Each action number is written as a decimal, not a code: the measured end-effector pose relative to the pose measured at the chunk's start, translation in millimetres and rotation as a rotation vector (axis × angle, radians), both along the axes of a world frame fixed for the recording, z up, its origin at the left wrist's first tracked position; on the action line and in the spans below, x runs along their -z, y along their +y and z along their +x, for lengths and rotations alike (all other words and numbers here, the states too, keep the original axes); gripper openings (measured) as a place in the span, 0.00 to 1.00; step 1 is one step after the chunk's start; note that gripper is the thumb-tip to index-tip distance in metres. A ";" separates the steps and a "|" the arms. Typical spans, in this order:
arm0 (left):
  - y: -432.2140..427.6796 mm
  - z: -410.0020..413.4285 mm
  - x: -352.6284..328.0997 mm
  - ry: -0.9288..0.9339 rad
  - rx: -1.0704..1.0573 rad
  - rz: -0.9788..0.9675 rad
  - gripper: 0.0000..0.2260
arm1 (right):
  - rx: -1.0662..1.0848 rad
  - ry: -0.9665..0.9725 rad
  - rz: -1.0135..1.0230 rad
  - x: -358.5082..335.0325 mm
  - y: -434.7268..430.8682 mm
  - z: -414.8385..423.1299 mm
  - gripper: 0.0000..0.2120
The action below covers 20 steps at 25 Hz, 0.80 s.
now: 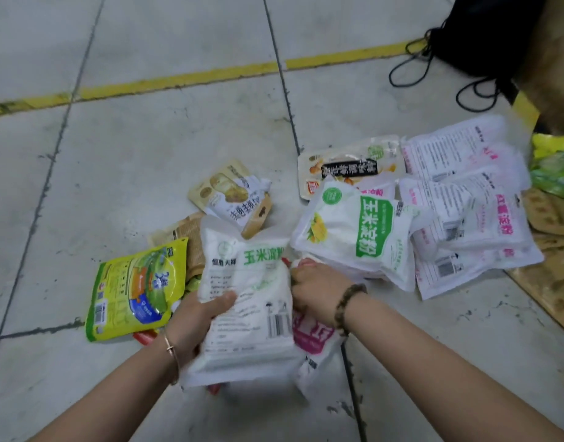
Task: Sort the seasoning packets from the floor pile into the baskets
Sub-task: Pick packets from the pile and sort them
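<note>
A white starch packet (245, 301) with green lettering is held just above the pile with its printed back turned up. Its long axis runs away from the person, from the bottom seam near the wrists to the top seam, which leans slightly left over the heap. The left hand (194, 317) is closed round the packet's left long edge, the thumb laid across the face and the fingers hidden beneath. The right hand (312, 290) is set against the opposite long edge, knuckles up and fingers curled in; whether this packet is pinched by them, or the pink packet (312, 339) lying under it, cannot be told. The packet thus lies between the two hands, and the left is the one by which it is surely carried. Just beyond the right hand a second white packet (357, 231) with a green band rests on a stack of pink-printed packets (471, 218), its long axis slanted toward the right. To the left a yellow-green packet (137, 285) lies flat on the tiled floor (146, 138), and a beige packet (229, 196) sits farther off. No basket is to be seen, so the direction of the carry cannot be judged. It is judged only that the held packet is likely to be lifted clear along its own length, and that the right hand is better placed for the green-banded packet next.
</note>
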<state>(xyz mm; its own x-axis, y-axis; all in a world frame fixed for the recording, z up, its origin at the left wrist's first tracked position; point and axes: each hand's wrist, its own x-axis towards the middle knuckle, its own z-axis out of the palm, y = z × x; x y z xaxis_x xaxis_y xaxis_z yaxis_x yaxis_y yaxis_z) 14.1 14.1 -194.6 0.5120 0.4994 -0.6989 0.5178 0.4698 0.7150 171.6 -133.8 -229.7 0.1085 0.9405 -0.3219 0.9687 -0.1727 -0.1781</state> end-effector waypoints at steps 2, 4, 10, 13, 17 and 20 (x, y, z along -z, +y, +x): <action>10.5 -0.1 3.0 0.010 0.056 -0.039 0.06 | 0.001 0.009 -0.110 6.9 8.5 9.4 0.28; 17.8 2.7 4.3 0.014 0.059 -0.054 0.08 | 0.013 -0.016 -0.200 6.1 15.2 15.8 0.37; 22.4 10.6 10.9 -0.027 0.038 -0.064 0.06 | 0.243 -0.086 -0.326 13.9 -8.7 0.1 0.32; 18.3 11.6 15.8 -0.032 0.099 -0.067 0.07 | 0.350 -0.066 -0.282 18.4 -31.7 -15.7 0.31; 8.0 13.7 20.9 -0.068 0.095 -0.109 0.07 | 0.540 0.031 -0.149 11.7 -57.9 -20.7 0.14; 4.3 24.1 21.2 -0.117 0.059 -0.141 0.07 | 0.971 0.293 0.002 6.4 -97.1 -3.7 0.12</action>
